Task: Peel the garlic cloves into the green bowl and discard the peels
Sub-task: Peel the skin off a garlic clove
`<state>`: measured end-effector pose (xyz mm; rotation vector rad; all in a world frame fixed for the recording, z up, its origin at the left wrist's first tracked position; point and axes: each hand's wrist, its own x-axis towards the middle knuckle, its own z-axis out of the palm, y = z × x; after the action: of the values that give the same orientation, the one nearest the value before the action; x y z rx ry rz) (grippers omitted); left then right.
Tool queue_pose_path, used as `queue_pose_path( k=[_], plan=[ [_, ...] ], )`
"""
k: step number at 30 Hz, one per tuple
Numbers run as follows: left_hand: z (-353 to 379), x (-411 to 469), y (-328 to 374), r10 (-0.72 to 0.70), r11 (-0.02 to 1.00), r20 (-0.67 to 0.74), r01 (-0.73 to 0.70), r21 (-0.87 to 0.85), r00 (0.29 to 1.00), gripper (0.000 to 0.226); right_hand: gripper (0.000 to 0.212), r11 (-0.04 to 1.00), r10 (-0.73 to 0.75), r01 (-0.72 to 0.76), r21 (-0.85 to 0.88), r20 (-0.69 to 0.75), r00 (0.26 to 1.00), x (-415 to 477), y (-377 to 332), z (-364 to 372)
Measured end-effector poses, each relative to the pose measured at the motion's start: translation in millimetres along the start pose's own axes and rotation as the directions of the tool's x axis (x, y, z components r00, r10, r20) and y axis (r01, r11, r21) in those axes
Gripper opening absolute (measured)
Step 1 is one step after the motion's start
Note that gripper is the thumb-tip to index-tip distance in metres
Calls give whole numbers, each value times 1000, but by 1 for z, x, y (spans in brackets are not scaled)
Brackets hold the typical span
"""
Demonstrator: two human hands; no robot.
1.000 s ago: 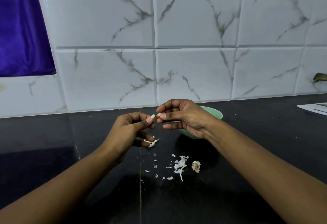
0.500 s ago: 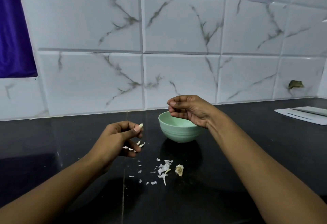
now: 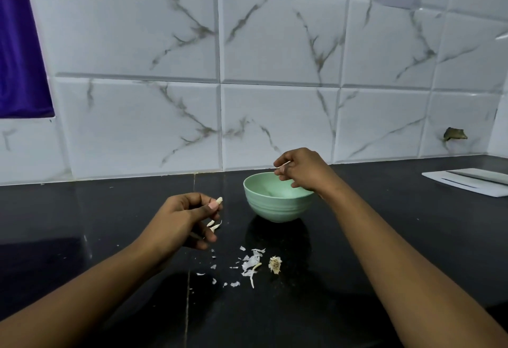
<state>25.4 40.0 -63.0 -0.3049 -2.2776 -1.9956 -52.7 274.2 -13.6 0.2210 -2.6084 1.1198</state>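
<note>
Left of centre, the left hand [image 3: 189, 218] pinches a garlic clove [image 3: 219, 200], its long axis tilted up and right toward the green bowl [image 3: 277, 207] just beside it. The right hand [image 3: 302, 171], over the bowl's rim, nips a pale sliver [image 3: 283, 165] in its fingers.

Head view, looking forward-down, close over countertop [image 3: 384, 237], facing tiled wall [image 3: 275, 45].
</note>
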Motion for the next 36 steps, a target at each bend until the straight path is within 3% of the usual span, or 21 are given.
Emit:
queue_pose_path(
  k=[2, 4, 7, 9, 14, 20, 26, 31, 36],
  plan=[
    [0, 0, 0, -2, 1000, 1, 2, 7, 1000, 15, 21, 970, -73, 52, -236, -83, 994, 0, -2, 4],
    [-1, -1, 1, 3, 1000, -6, -3, 15, 1000, 16, 23, 947, -175, 128, -294, -139, 975, -5, -11, 8],
    [-1, 0, 2, 10, 1000, -20, -10, 10, 1000, 17, 22, 918, -388, 388, -84, 8, 921, -21, -32, 22],
    [-2, 0, 2, 13, 1000, -25, -13, 6, 1000, 18, 22, 885, -464, 445, 136, 170, 870, -34, -42, 38],
    [-2, -2, 5, 15, 999, -34, -17, -39, 999, 20, 34, 853, -474, 348, 388, 299, 828, -39, -44, 58],
    [-2, -3, 8, 7, 996, -46, -12, -93, 999, 23, 27, 796, -444, 246, 553, 259, 858, -41, -47, 60],
    [-2, -2, 7, 42, 999, -49, -42, -9, 998, 22, 22, 771, -371, 162, 616, 228, 900, -41, -46, 63],
    [-9, -3, 5, 292, 927, -204, -224, 300, 935, 8, 23, 777, -332, 146, 613, 201, 922, -41, -47, 58],
    [-9, -5, 8, 407, 841, -189, -287, 458, 894, 3, 24, 798, -330, 173, 577, 178, 927, -45, -51, 61]
  ],
)
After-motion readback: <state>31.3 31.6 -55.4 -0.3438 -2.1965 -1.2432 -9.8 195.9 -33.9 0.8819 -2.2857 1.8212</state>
